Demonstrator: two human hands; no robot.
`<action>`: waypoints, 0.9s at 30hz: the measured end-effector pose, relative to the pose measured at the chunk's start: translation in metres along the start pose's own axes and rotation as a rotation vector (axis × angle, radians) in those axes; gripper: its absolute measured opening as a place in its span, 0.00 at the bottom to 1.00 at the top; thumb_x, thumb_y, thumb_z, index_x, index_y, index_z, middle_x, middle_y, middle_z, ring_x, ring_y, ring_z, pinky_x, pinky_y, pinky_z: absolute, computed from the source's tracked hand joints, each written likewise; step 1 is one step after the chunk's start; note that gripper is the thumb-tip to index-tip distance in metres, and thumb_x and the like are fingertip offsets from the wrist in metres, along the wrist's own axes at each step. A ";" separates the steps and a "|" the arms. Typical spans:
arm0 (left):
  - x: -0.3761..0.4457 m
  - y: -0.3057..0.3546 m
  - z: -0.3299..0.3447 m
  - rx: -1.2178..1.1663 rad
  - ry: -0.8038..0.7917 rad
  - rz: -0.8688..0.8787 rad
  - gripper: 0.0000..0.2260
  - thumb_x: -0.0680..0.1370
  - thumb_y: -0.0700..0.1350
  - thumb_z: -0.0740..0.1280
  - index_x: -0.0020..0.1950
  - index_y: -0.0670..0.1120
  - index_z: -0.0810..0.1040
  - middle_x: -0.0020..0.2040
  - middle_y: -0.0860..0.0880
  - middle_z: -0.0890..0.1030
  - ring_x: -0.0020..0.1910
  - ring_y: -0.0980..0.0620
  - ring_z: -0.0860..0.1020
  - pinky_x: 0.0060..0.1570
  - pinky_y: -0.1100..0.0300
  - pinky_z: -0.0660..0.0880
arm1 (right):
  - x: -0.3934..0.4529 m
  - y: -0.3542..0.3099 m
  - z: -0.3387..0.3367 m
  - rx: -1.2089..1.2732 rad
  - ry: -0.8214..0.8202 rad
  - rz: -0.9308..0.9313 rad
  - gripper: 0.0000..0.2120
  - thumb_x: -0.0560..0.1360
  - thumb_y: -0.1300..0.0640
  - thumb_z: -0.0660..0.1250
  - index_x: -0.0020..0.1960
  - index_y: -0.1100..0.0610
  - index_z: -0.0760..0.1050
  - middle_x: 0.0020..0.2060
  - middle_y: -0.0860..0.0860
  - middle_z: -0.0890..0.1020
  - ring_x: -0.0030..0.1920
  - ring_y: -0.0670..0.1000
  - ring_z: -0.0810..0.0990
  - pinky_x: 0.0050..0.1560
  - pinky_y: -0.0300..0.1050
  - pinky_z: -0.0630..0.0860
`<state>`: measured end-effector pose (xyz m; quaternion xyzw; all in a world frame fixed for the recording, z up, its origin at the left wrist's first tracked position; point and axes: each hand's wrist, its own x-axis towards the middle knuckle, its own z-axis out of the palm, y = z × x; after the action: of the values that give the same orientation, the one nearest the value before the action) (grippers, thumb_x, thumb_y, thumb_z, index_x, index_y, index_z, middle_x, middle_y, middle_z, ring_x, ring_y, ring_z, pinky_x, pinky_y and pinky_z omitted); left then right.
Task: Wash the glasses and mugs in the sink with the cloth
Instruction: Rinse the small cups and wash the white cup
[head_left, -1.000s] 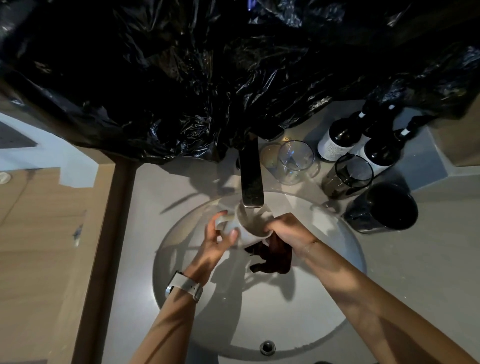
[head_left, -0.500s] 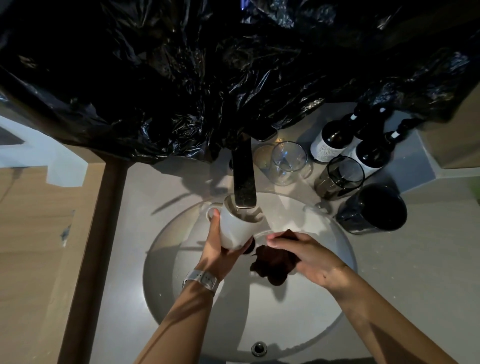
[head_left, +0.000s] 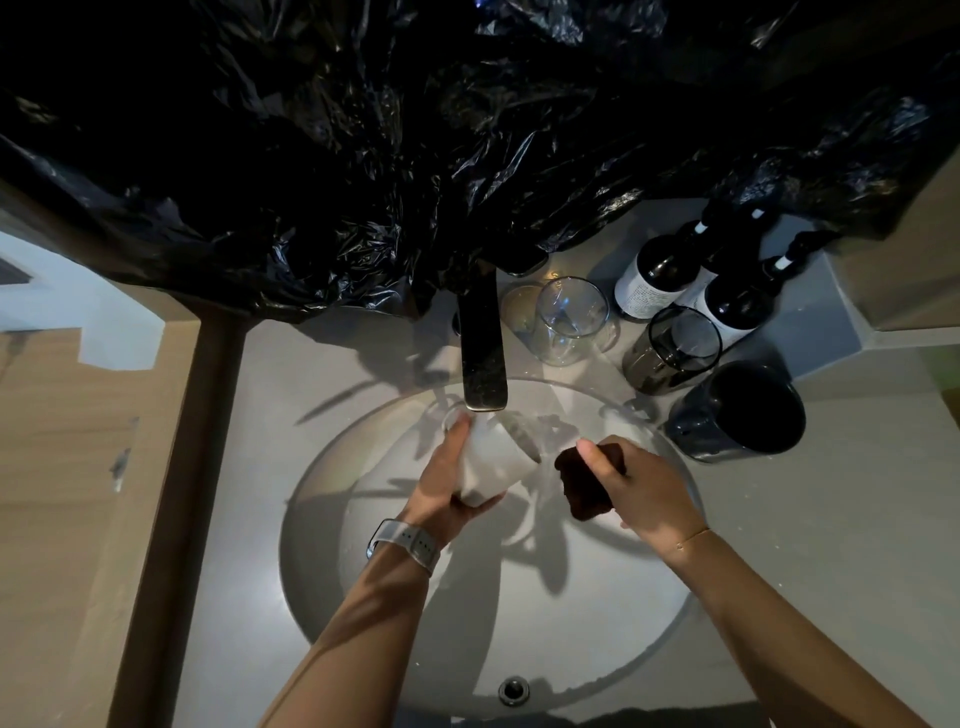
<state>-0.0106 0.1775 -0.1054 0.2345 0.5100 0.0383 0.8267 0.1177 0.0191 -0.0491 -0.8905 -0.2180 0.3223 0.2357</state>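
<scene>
Your left hand grips the white mug, tilted under the faucet inside the sink rim. Just right, apart, your right hand pinches the dark cloth. Glasses crowd the desk beyond.

A bathroom vanity, likely in a hotel or home, is showing here: a round basin is sitting in a pale countertop with a dark tap reaching over it at 12 o'clock. Dark labelled bottles and drinking glasses are standing at 2 o'clock, and black plastic sheeting is hanging above.
</scene>
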 end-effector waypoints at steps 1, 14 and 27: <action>0.001 0.000 0.000 0.006 0.010 -0.002 0.16 0.78 0.62 0.64 0.54 0.50 0.78 0.49 0.46 0.83 0.57 0.41 0.79 0.65 0.38 0.72 | 0.002 0.001 -0.002 0.041 0.017 -0.002 0.12 0.78 0.44 0.62 0.43 0.51 0.76 0.34 0.45 0.81 0.34 0.44 0.79 0.38 0.37 0.70; -0.020 -0.013 -0.020 0.080 0.083 -0.046 0.19 0.75 0.65 0.65 0.58 0.54 0.78 0.56 0.46 0.82 0.55 0.47 0.80 0.53 0.49 0.79 | -0.001 -0.025 0.026 0.523 0.019 -0.317 0.10 0.63 0.65 0.67 0.36 0.53 0.69 0.44 0.60 0.80 0.47 0.57 0.78 0.51 0.48 0.73; -0.028 -0.021 -0.011 0.140 0.034 -0.083 0.09 0.81 0.57 0.62 0.50 0.55 0.79 0.44 0.53 0.84 0.46 0.51 0.80 0.48 0.54 0.74 | -0.008 -0.040 0.037 0.449 -0.088 -0.550 0.13 0.66 0.69 0.69 0.43 0.51 0.82 0.53 0.48 0.78 0.61 0.49 0.73 0.63 0.39 0.67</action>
<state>-0.0373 0.1543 -0.0950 0.2699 0.5347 -0.0277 0.8003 0.0777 0.0568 -0.0478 -0.7098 -0.3834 0.3248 0.4937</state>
